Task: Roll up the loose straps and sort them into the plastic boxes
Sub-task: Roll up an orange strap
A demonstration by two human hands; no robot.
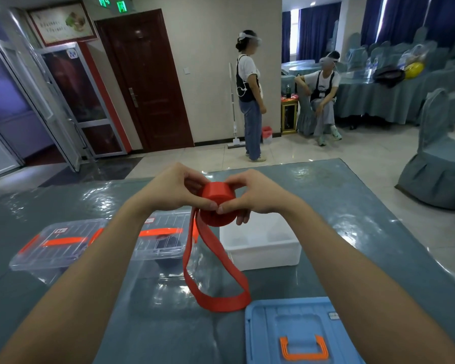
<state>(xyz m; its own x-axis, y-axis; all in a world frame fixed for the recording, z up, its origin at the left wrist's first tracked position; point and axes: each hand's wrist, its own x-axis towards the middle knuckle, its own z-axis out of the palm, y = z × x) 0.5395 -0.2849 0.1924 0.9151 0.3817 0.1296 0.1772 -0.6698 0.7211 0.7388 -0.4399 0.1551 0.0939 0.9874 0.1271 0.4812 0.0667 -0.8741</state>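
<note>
In the middle of the frame we hold the red strap (217,198), already wound into a thick roll. Our left hand (174,190) and right hand (255,195) both grasp it, thumbs meeting on its near face and fingers curled behind. The unrolled tail (221,298) hangs down and loops on the desk (352,206) in the lower centre.

We judge the webbing light, soft and limp, with a smooth weave, so the coil will likely spring loose if our grasp slackens. It seems best held across its flat sides, one hand feeding the tail in.

Two clear boxes (58,248) lie at centre left, a white box (260,256) just below the roll, and a blue lid (300,332) at lower right.
</note>
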